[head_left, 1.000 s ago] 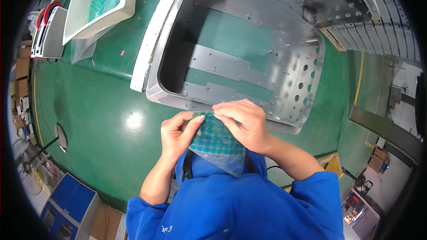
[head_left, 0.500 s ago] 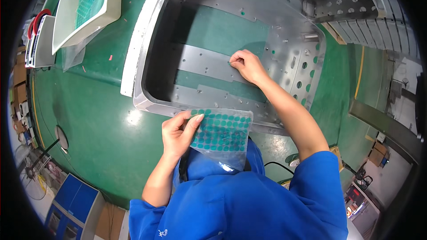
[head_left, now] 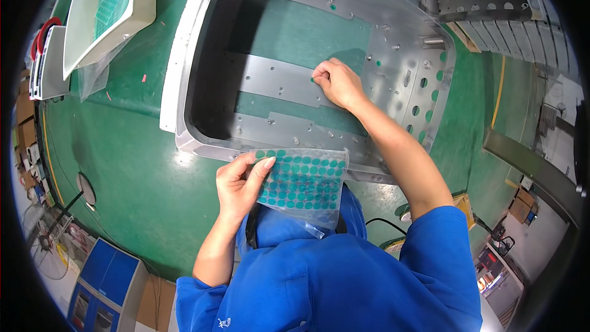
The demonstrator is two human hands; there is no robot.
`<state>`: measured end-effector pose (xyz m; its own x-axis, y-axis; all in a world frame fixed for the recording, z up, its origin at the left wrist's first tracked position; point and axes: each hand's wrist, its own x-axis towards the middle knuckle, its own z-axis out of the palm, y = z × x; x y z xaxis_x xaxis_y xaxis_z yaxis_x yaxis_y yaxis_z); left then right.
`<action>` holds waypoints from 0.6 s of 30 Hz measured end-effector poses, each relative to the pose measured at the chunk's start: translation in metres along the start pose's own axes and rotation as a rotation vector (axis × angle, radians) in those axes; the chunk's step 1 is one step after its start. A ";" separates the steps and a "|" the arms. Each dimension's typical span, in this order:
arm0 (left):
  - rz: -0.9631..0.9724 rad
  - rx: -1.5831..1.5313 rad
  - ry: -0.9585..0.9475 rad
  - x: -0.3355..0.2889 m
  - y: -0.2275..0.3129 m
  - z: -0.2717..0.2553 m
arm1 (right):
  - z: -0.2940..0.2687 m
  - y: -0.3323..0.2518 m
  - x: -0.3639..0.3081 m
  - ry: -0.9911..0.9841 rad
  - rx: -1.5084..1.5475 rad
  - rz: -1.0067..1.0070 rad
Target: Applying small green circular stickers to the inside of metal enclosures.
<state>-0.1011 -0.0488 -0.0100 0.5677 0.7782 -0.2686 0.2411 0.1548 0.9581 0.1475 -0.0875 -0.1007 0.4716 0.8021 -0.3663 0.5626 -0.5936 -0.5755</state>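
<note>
My left hand (head_left: 238,185) pinches the upper left corner of a clear sheet of round green stickers (head_left: 304,181), held in front of my body. Rows of dots cover most of the sheet, and its lower edge is bare film. Over the metal frame (head_left: 270,72), my right hand (head_left: 338,83) is closed in a pinch above the grey crossbar. A small round green sticker (head_left: 313,80) shows at its fingertips; whether it touches the bar I cannot tell. Other green dots sit on the frame's far and right parts, and several small holes mark the crossbar.
A white bin (head_left: 142,12) with green sticker sheets stands at the far left, beside a plastic bag (head_left: 94,80). Perforated metal panels (head_left: 473,0) rise at the far right. A round fan (head_left: 49,252) and a blue cabinet (head_left: 104,280) stand at the near left.
My right hand stays in its pinch over the crossbar, its fingertips turned slightly, with the green dot now showing more. The frame and bin sit slightly further left in view. My left hand keeps the sheet.
</note>
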 end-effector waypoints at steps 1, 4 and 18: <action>-0.002 -0.001 0.000 0.000 0.000 0.000 | 0.000 0.001 0.000 0.013 -0.010 -0.015; 0.003 0.005 -0.010 0.001 0.002 0.000 | 0.002 0.002 -0.001 0.042 -0.032 -0.050; -0.025 -0.011 -0.020 0.001 0.004 0.002 | 0.006 0.004 -0.005 0.194 0.134 -0.102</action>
<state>-0.0980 -0.0487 -0.0068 0.5767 0.7619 -0.2947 0.2472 0.1811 0.9519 0.1432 -0.0940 -0.1059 0.5456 0.8224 -0.1613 0.5249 -0.4854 -0.6992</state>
